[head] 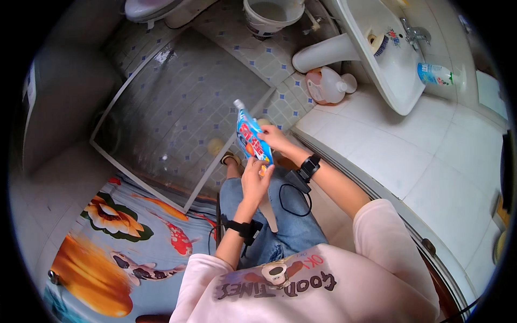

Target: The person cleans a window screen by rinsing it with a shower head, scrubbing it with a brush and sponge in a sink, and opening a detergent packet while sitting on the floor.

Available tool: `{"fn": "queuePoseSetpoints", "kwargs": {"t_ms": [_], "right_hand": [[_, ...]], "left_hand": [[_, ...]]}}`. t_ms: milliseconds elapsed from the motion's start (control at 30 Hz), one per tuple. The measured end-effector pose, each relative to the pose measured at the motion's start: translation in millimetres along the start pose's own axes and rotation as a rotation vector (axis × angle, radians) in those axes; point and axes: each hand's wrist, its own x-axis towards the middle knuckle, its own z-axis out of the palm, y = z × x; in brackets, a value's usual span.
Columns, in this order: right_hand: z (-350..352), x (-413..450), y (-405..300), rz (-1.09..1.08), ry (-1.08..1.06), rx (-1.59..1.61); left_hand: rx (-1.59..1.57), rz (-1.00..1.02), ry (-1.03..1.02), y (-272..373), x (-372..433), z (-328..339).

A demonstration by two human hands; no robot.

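Between both hands is a blue spouted refill pouch (252, 137) with a white cap, its spout tilted away from me and up to the left. My left hand (255, 181) pinches the bottom end of the pouch. Higher on its right side, my right hand (275, 139) grips the edge. The pouch is held above my knees, in front of a white-framed see-through screen (161, 109). Through that screen the patterned floor tiles show, with bright wet-looking glints. The cap appears to be on the spout.
A white bucket (268, 30) stands beyond the screen, right of the toilet (149, 10). The washbasin (398, 76) holds a scrubbing brush (379, 43); a blue-labelled bottle (434, 74) lies by its rim. A plastic jug (323, 87) lies below. Koi-printed panel (161, 246) at left.
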Motion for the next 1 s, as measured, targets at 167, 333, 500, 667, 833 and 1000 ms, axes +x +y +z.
{"fn": "queuePoseSetpoints", "kwargs": {"t_ms": [167,333,500,667,833,1000], "right_hand": [[-38,-9,38,-0.199,0.184,-0.218],[-106,61,102,-0.278,0.589,-0.339],[-145,125,117,-0.131,0.623,-0.289],[-202,162,174,-0.157,0.958,-0.364],[-201,160,225,-0.005,0.956,-0.243],[-247,157,297,0.32,1.03,-0.304]], "left_hand": [[-0.001,-0.093,-0.021,-4,4,10],[-0.024,-0.128,-0.033,-21,21,8],[0.006,-0.273,-0.019,-55,42,11],[-0.047,-0.379,-0.05,-67,64,37],[-0.059,-0.453,-0.044,-99,70,54],[-0.182,-0.498,-0.098,-101,85,79]]}}
